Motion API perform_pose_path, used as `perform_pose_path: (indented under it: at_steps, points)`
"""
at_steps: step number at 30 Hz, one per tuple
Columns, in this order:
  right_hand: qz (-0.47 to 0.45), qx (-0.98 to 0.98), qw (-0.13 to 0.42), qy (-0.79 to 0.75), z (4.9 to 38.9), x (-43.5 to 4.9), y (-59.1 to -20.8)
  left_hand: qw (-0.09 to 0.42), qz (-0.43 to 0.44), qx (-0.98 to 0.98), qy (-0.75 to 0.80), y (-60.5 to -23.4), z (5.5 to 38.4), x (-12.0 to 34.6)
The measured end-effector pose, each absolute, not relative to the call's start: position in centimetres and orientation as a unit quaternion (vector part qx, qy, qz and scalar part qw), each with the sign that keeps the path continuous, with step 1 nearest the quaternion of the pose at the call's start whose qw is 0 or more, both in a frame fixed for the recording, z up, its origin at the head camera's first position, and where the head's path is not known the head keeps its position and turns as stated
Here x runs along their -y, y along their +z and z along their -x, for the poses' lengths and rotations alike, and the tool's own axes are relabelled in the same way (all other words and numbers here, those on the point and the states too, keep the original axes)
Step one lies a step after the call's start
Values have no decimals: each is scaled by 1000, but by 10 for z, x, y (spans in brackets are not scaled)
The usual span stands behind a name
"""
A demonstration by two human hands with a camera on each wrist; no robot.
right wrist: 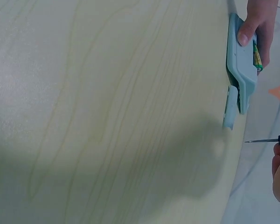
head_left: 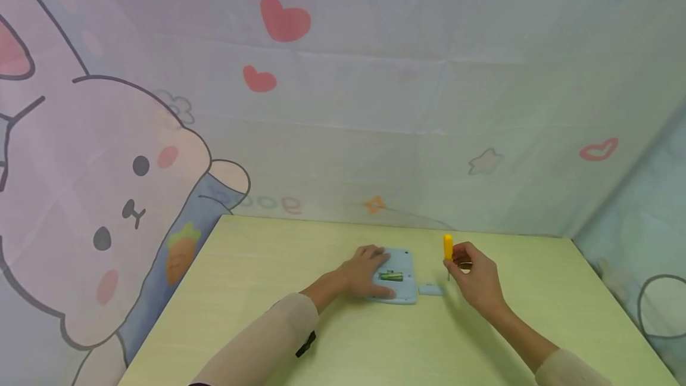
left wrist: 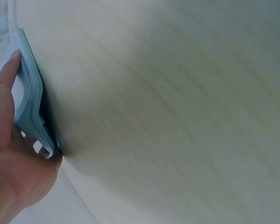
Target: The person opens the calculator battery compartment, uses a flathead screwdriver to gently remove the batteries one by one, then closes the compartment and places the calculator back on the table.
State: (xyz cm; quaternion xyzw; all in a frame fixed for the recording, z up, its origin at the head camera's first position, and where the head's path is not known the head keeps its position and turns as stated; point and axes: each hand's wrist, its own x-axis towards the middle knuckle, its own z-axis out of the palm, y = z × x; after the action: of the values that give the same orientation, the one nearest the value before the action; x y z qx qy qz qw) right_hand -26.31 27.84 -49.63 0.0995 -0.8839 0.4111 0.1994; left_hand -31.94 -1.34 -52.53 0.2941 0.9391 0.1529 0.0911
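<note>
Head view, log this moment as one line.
left hand: holds light blue device | right hand: holds yellow screwdriver, tip down | green battery: exposed in device | small blue piece: on table beside device

Hands (head_left: 362,273) hold a blue device (head_left: 405,288) (left) and yellow screwdriver (head_left: 448,247) (right).

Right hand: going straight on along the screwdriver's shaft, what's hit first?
Probably the tabletop, beside the small blue cover; depth is unclear, so the screwdriver could clip that cover.

Yellow screwdriver handle (head_left: 448,247), pale-blue device (head_left: 405,262)
</note>
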Motion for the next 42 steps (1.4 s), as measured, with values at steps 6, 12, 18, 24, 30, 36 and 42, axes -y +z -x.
perform_pose_path:
  at_steps: [6,12,18,24,30,36,42]
  points:
    - [-108,883,211,405,265,-284,-499,89,-293,-940,152,-526,320,13]
    - [-104,886,208,401,266,-287,-502,90,-293,-939,156,-525,319,14]
    - [-93,888,203,401,264,-289,-502,90,-293,-939,155,-524,317,14]
    - [-67,890,172,417,263,-292,-505,91,-291,-939,159,-521,315,14]
    - [-47,892,148,425,263,-296,-507,91,-289,-940,157,-521,315,13]
    - [-35,892,132,430,261,-298,-511,89,-287,-941,156,-524,316,13]
    - [-34,894,133,426,259,-299,-515,89,-289,-940,155,-526,317,13]
